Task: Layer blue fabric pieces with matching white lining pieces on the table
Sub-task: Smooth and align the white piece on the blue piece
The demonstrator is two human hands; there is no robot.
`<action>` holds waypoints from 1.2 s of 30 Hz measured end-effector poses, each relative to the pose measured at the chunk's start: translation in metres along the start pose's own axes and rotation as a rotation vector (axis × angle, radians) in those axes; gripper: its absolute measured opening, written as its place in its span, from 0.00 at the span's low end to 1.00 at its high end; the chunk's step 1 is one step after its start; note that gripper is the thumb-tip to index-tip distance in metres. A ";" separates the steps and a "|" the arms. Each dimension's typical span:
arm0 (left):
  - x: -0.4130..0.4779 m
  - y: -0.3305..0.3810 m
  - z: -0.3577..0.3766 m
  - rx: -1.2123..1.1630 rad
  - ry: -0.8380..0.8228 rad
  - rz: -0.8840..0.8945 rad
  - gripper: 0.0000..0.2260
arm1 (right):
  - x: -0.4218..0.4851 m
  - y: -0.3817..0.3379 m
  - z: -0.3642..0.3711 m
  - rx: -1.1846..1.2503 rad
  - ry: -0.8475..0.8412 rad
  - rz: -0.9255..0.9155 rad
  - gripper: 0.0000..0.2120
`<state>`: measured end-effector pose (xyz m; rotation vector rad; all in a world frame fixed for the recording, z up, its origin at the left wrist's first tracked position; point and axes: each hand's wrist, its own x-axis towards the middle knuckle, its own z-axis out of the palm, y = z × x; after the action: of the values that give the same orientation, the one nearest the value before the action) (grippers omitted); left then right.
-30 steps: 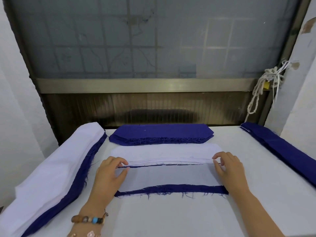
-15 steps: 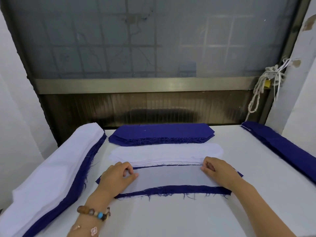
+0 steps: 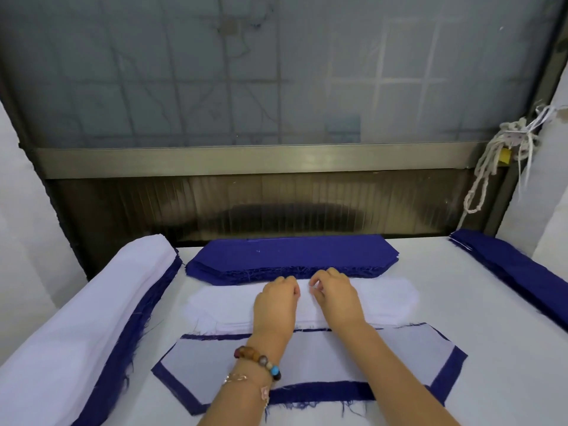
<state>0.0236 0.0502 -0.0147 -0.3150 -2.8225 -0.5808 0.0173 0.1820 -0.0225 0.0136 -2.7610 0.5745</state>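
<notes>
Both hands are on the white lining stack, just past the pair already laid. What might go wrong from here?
1. The left hand and right hand curl fingers on the white lining stack; several thin sheets may lift together.
2. Both forearms cross above the layered pair; pulling back may drag its lining off the blue piece.
</notes>
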 end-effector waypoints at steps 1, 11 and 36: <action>0.001 -0.001 0.004 -0.011 0.014 -0.008 0.05 | 0.002 0.001 0.004 0.005 0.012 0.032 0.10; 0.008 -0.010 0.020 0.050 0.110 0.033 0.14 | 0.007 0.008 0.017 -0.062 0.043 0.034 0.08; 0.009 -0.013 0.022 0.088 0.102 0.123 0.10 | 0.007 0.013 0.007 0.001 -0.039 -0.033 0.16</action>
<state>0.0078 0.0491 -0.0362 -0.4261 -2.6987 -0.4323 0.0078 0.1919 -0.0315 0.0705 -2.7928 0.5729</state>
